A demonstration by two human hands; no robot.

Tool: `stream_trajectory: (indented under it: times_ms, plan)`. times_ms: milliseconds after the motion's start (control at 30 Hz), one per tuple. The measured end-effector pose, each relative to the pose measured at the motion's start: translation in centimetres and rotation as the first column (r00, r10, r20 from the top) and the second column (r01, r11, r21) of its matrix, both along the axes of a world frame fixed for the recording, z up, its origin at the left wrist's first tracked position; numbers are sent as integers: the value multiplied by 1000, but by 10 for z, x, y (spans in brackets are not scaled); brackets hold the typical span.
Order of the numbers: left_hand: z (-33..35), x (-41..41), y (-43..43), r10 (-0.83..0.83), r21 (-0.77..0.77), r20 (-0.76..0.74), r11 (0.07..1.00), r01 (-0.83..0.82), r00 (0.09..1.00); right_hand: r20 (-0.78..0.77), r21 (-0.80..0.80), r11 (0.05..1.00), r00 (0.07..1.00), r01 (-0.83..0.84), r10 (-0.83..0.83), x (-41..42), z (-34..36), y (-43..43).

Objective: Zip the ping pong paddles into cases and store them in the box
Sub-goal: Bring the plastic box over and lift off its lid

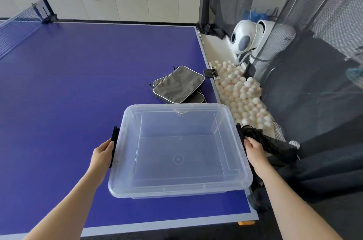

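"Where's the box (176, 190)?"

"On the blue table (68, 102), close to its near right corner. Clear plastic, nothing inside that I can see, and what looks like a clear lid sitting on top."

"And the hands?"

"One on each side. The left hand (103, 154) is wrapped round the black handle (114, 134) on the left end, thumb on top. The right hand (255, 152) is clasped on the matching handle (238, 127) at the right end, though some dark mesh (275, 145) bunches up just behind its knuckles."

"The paddle cases?"

"Two grey cases (177, 84) stacked just beyond the box's far edge, the top one lying crooked over the lower. I can't tell whether they're zipped."

"What's past the table?"

"Off the right edge there's a heap of white balls (241, 90) in a catch tray, a white ball machine (243, 36) at the far end of it, and dark netting (314, 63) hanging around that. The table's own net (17, 23) runs off at the far left."
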State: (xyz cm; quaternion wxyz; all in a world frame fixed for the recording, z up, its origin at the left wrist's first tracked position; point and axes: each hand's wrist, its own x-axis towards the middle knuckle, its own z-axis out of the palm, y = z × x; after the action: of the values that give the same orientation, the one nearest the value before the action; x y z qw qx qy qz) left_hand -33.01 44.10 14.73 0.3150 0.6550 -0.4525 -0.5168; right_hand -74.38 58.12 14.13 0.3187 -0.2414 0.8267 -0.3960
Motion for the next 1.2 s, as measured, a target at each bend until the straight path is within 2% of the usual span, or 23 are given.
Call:
stream_trajectory:
  times_ms: [200, 333, 433, 533, 633, 867, 1200]
  plan:
    - [-7, 2, 1, -22, -3, 84, 1000, 22, 996, -104, -9, 1000, 995, 6, -7, 3, -5, 11]
    - [2, -6, 6, -1, -131, 255, 991, 36, 967, -300, -101, 994, 954, -36, 4, 8, 4, 14]
    - [9, -11, 9, -43, -223, 458, 961, 161, 888, -403, -90, 989, 912, -119, 73, 10, 7, 11]
    - [11, -18, 9, -121, -165, 603, 948, 271, 789, -441, -11, 983, 884, -182, 158, 15, 6, 8]
    - [11, -21, 13, -186, -105, 615, 944, 314, 766, -431, 67, 978, 878, -200, 209, 21, 2, 7]
    - [11, -25, 15, -242, -42, 559, 947, 318, 793, -426, 170, 960, 862, -223, 276, 26, 4, 2]
    - [27, -26, 16, -249, -37, 520, 949, 313, 817, -435, 154, 959, 855, -237, 281, 27, 25, -2]
